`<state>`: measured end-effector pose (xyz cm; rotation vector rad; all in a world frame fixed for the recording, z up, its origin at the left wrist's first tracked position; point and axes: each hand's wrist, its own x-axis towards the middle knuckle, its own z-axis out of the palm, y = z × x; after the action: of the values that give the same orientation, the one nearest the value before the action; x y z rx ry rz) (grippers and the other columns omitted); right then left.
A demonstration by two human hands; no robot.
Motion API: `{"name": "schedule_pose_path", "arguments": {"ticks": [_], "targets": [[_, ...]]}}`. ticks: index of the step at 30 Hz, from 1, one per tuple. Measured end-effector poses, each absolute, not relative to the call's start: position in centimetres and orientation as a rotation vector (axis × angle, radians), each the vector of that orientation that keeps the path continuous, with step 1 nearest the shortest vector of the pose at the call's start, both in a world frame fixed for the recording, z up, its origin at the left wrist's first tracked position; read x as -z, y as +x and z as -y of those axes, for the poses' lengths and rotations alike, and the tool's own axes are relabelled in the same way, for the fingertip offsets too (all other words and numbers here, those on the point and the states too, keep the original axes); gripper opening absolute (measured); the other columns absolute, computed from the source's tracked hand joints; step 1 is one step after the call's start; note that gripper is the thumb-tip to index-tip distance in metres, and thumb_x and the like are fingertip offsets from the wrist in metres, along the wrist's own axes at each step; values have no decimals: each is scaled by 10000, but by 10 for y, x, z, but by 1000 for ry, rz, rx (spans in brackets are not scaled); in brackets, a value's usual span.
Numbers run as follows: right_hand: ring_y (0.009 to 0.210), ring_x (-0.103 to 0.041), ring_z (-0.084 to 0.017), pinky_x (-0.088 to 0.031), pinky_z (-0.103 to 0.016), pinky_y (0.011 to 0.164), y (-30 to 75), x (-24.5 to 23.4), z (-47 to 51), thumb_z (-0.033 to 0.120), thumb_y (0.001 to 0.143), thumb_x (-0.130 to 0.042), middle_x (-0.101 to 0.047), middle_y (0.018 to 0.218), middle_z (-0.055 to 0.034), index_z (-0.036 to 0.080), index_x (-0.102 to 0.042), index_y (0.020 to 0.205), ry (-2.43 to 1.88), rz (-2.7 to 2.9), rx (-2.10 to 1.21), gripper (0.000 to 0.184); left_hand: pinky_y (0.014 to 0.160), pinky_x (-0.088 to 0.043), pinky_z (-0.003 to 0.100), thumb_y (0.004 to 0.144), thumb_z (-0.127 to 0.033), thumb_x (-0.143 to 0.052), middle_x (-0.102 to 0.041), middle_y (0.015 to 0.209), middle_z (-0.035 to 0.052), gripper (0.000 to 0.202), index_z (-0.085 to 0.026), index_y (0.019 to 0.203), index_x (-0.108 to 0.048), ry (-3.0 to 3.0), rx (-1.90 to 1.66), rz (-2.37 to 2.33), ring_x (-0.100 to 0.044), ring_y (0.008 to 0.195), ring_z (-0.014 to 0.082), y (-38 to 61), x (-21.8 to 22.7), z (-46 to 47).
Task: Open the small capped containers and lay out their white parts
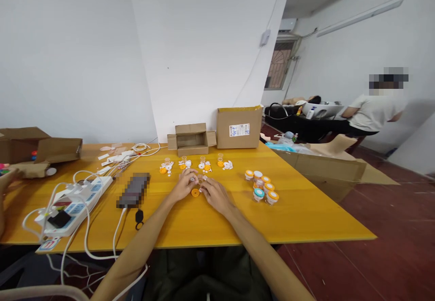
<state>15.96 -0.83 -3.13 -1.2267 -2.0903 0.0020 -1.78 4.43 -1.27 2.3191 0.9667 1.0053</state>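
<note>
My left hand (186, 184) is closed, its fingertips curled together around a small whitish piece too small to name. A small clear plastic cup (200, 180) shows between my hands, at the fingertips. My right hand (215, 194) bends over from the other side, its fingers closed beside the cup; what they pinch is mostly hidden. An orange ring-shaped lid (195, 192) lies on the table just below and between the hands. Beyond them runs a row of small groups, each with a clear cup (220, 157), an orange lid (163, 170) and white plastic parts (228, 165).
Several lidded cups (268, 186) stand together at the right. Behind are an open small carton (192, 144) and a taller box (239, 128). Left are a phone (134, 190), a power strip (76, 210) with cables, and an open carton (59, 149). A person (375, 110) sits far right.
</note>
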Motion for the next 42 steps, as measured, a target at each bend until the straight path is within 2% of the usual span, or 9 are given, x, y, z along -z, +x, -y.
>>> {"name": "schedule_pose_path", "arguments": {"ticks": [42], "targets": [[858, -641, -209, -510, -312, 780, 161, 34, 5, 85, 863, -590, -690, 923, -56, 241, -690, 895, -1321, 2069, 82, 187, 1048, -387, 438, 871, -113, -570, -580, 1225, 56, 138, -221, 815, -635, 2418, -953, -1049, -503, 1190, 249, -17, 23, -48]]}}
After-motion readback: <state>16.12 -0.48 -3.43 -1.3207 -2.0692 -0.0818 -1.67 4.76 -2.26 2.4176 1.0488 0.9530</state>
